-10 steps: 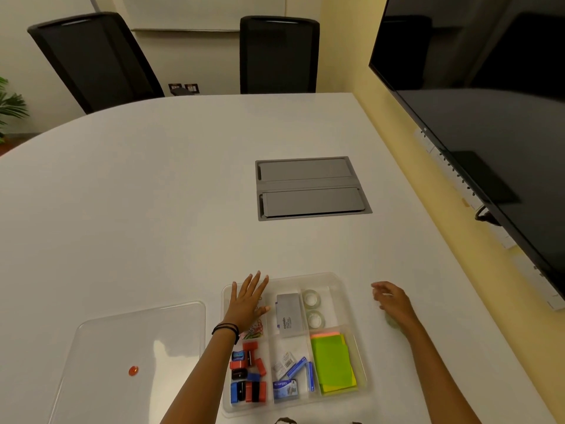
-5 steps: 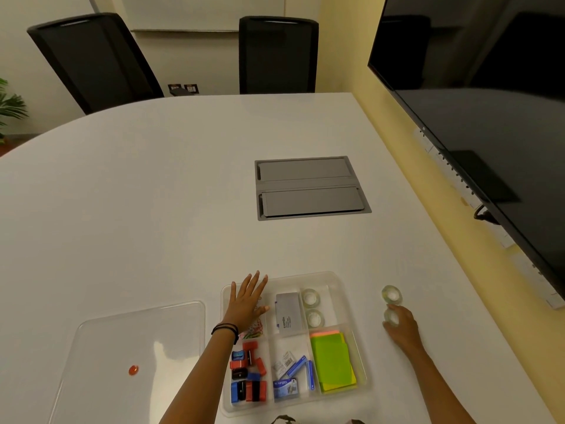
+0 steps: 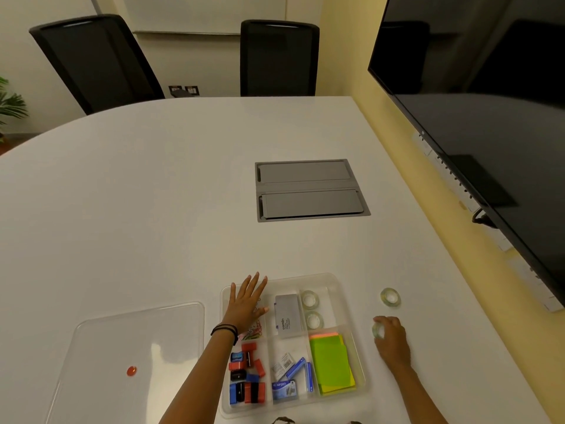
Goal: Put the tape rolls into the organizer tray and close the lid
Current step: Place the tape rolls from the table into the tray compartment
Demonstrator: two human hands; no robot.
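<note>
Clear plastic organizer tray (image 3: pixel 351 281) near the front edge of the white desk (image 3: pixel 153 209), open, divided into compartments. Left hand (image 3: pixel 246 304) laid flat over the far-left compartment, fingers (image 3: pixel 253 281) spread and straight, gripping nothing; dark bands at the wrist. Beneath the palm, coloured paper clips (image 3: pixel 255 330). Two tape rolls (image 3: pixel 309 299) lying flat in the far-right compartment, one behind the other, beside a grey box (image 3: pixel 287 313). Green sticky notes (image 3: pixel 330 362) in the near-right compartment, small blue boxes (image 3: pixel 286 387) in the near-middle one, red, black and blue sharpeners (image 3: pixel 247 373) in the near-left one.

Right hand (image 3: pixel 393 341) on the desk just right of the tray, fingers curled around a third tape roll (image 3: pixel 377 330), roll tipped on edge against the fingertips. Fourth tape roll (image 3: pixel 390 297) loose on the desk, beyond the right hand, apart from the tray.

Clear lid (image 3: pixel 107 347) with a small red knob (image 3: pixel 131 370) lying flat on the desk to the left of the tray, apart from it. Grey hatch (image 3: pixel 308 191) set into the desk farther back. Two black chairs (image 3: pixel 278 59) at the far side, dark screen (image 3: pixel 489 117) on the right wall.
</note>
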